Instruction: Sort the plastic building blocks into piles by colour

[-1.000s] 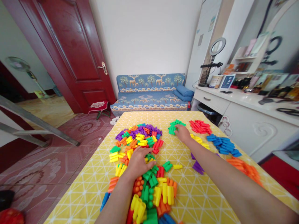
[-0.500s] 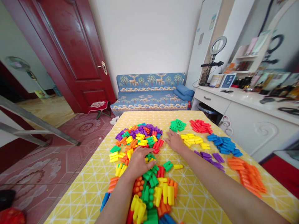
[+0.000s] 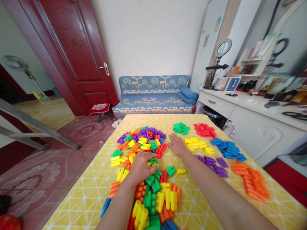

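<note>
My left hand [image 3: 142, 166] rests over a long mixed heap of plastic tube-like pieces, thumb apart from the fingers; nothing shows in its grasp, though the palm side is hidden. Purple pieces [image 3: 155, 133] lie at the heap's far end and yellow pieces [image 3: 170, 199] at its near end. On the cloth between the heap and the sorted piles, my right hand [image 3: 177, 145] lies palm down with fingers spread. Just beyond it is a green pile [image 3: 181, 128]; to its right, a yellow pile [image 3: 198, 143]. A single yellow piece [image 3: 181, 171] lies below it.
More single-colour piles lie on the right: red [image 3: 205, 130], blue [image 3: 229, 149], purple [image 3: 214, 166] and orange [image 3: 251, 180]. A yellow patterned cloth [image 3: 76, 198] covers the table. Behind stands a blue sofa [image 3: 153, 99]; a white dresser [image 3: 256, 124] is at right.
The view has shifted slightly, moving the table and piles a little to the left in the picture. Both hands keep nearly the same places and poses.
</note>
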A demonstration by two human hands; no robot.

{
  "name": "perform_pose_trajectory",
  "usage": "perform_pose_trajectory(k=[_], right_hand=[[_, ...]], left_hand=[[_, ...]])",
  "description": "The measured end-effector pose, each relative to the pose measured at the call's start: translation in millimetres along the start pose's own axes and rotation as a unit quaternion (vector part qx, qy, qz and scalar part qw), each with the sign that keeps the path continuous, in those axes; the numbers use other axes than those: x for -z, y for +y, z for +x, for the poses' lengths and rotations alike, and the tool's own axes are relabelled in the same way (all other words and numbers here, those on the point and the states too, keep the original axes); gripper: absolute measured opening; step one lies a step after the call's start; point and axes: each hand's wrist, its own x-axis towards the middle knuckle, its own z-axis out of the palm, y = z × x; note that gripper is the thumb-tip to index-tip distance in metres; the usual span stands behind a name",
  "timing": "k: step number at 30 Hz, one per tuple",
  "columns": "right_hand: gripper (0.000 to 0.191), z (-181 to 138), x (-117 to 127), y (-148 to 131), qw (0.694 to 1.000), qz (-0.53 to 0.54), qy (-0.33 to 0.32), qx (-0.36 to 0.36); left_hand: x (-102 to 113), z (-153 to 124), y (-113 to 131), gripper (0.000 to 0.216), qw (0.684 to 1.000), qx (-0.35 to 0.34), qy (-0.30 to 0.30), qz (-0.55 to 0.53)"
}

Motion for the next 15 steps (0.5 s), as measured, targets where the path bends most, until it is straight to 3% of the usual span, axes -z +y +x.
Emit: perform_pose_trajectory(k=[9,12,15], right_hand=[[0.061,-35,4,-20,0.994,0.091,0.034,0.055],[0.064,-50,-1,-28,0.968,0.206,0.093,0.108],[0.05,-60,-9,-35,0.936,0.29,0.13,0.149]], left_hand=[[-1,1,-2,0.035,1.0,-0.009,0.006,-0.004],[-1,1,-3,0.034,1.0,-0.014,0.007,-0.004],[-1,1,-3,0.034,1.0,-0.018,0.008,0.0]])
